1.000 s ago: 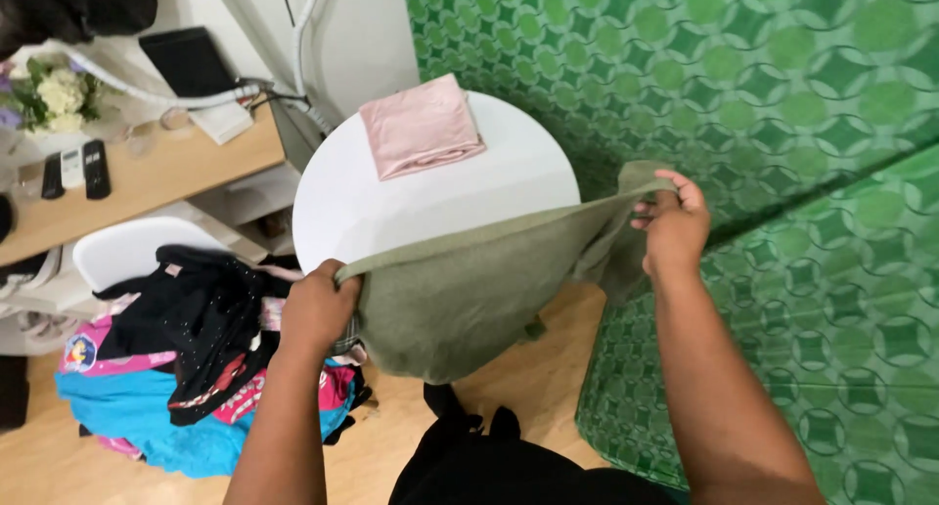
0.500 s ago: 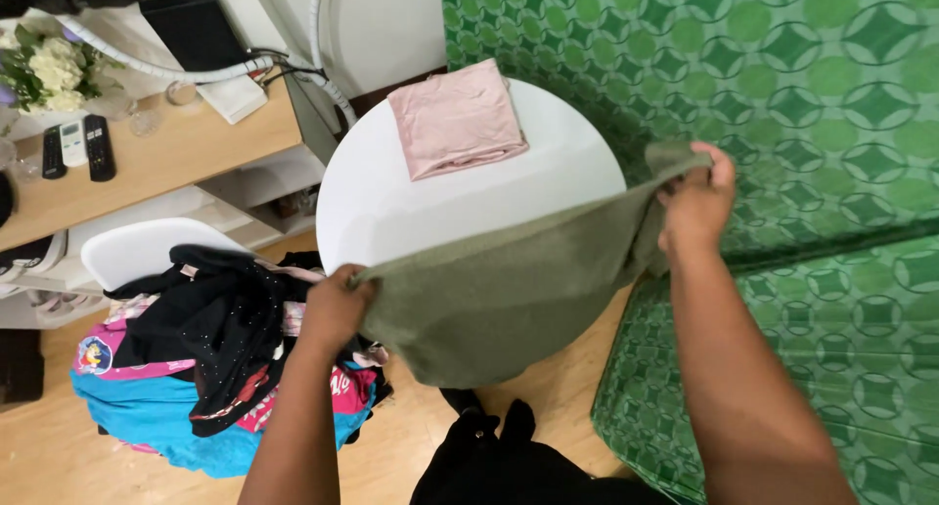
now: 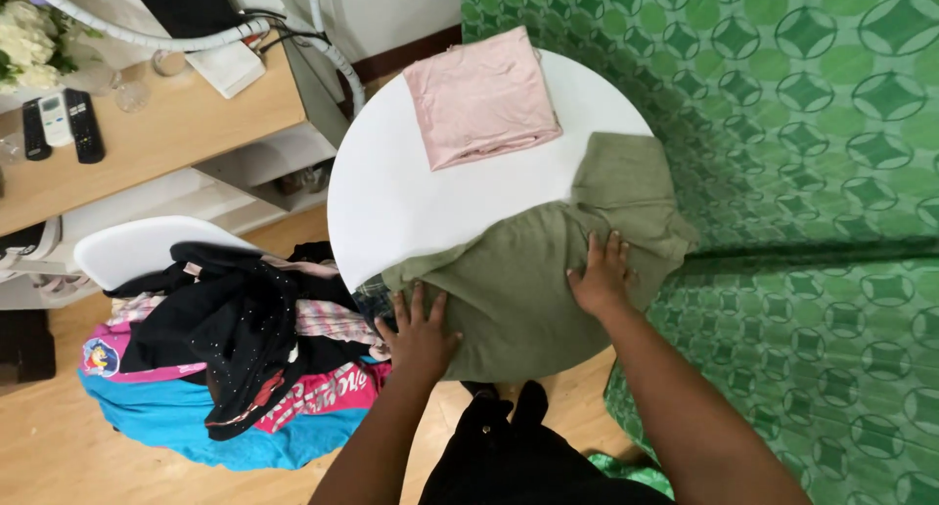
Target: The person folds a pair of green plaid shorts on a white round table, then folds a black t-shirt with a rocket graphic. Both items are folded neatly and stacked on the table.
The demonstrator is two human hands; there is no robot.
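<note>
An olive-green garment (image 3: 533,270) lies spread over the near edge of a round white table (image 3: 411,197), its near part hanging off the rim toward the person and a smaller section reaching up toward the table's right side. The left hand (image 3: 421,331) presses flat on the garment's near left part, fingers spread and open, gripping nothing. The right hand (image 3: 599,275) also lies open and flat on the cloth, just below the crease where the smaller section begins. To smooth it well, both palms should stay flat and sweep outward from the middle, so wrinkles run to the edges rather than bunch under the fingers. Farther back on the table sits a folded pink cloth (image 3: 481,96), apart from the green one. To the left, a heap of mixed clothes (image 3: 225,358) covers a white chair (image 3: 137,251).
</note>
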